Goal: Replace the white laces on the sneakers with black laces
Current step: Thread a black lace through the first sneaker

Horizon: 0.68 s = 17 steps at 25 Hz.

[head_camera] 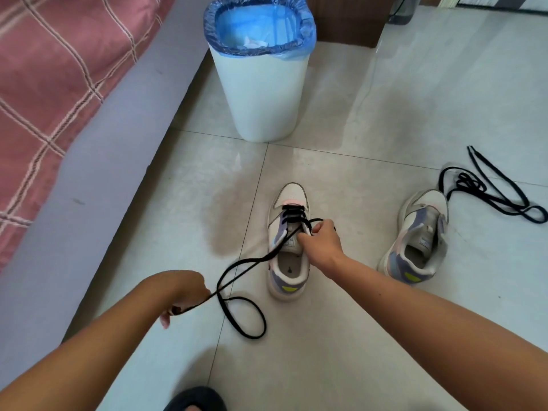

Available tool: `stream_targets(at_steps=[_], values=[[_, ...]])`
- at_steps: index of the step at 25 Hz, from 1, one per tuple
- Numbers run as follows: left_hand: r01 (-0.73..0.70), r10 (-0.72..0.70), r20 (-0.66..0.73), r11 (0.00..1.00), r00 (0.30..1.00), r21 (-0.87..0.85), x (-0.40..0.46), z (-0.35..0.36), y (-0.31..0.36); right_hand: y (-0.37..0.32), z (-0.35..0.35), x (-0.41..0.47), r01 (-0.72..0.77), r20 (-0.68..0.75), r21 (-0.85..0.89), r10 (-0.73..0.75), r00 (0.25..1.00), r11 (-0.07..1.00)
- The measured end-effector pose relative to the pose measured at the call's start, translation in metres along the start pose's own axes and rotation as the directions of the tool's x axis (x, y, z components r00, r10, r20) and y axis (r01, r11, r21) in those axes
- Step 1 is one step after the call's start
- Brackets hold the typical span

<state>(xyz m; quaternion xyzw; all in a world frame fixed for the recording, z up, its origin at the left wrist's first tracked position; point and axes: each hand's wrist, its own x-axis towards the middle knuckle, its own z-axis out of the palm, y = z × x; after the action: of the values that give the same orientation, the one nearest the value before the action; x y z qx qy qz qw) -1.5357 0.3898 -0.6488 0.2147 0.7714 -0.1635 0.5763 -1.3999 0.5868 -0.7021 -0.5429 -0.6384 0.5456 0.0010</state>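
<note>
Black lace trails lower centre; left hand pinches its free end, draw slack out steadily. Centre sneaker, lower eyelets laced; right hand fingers curled, pinching lace at eyelet. Unlaced sneaker, spare lace right.

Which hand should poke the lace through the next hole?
Probably the right hand: it pinches the lace right at the eyelets of the shoe. The left hand holds the slack, away from the shoe.
</note>
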Motion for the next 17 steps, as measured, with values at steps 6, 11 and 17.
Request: stream_targets(at_steps=[6, 11, 17], values=[[-0.193, 0.331, -0.606, 0.94, 0.723, 0.282, 0.0, -0.007, 0.06, 0.002, -0.015, 0.004, 0.021, 0.092, 0.059, -0.026, 0.995, 0.998], [-0.374, 0.499, -0.733, 0.859, 0.462, 0.349, 0.021, -0.019, 0.127, 0.006, -0.026, 0.025, 0.239, 0.108, -0.281, -0.217, 0.97, 0.929], [-0.351, 0.393, -0.752, 0.908, 0.53, 0.227, 0.046, -0.024, 0.145, 0.003, -0.033, 0.024, 0.287, 0.131, -0.232, -0.262, 0.956, 0.929]])
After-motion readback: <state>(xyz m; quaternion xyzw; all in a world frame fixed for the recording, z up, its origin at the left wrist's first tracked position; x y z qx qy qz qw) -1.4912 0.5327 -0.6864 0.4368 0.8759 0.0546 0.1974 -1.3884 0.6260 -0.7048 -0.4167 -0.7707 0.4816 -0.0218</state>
